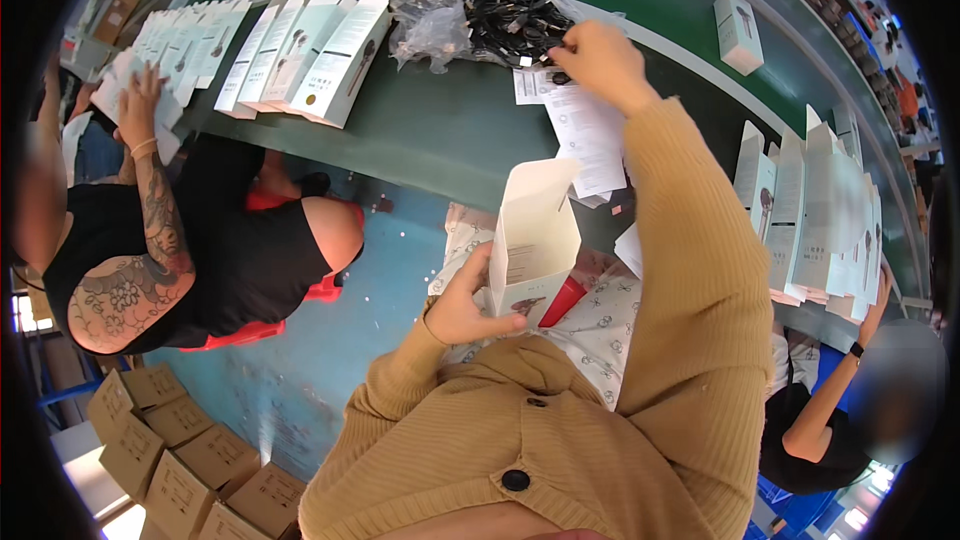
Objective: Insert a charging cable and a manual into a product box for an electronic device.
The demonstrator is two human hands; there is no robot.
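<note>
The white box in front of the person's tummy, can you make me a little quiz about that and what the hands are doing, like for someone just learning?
1. Which of the person's own hands holds the white box?
2. True or false: the top of that box is closed.
3. Which of these is nearest the right hand?
A) the brown cartons
B) the black cables
C) the red stool

Key:
1. The left hand.
2. False: its top is open, with a flap standing up, and you can see inside.
3. B.
</note>
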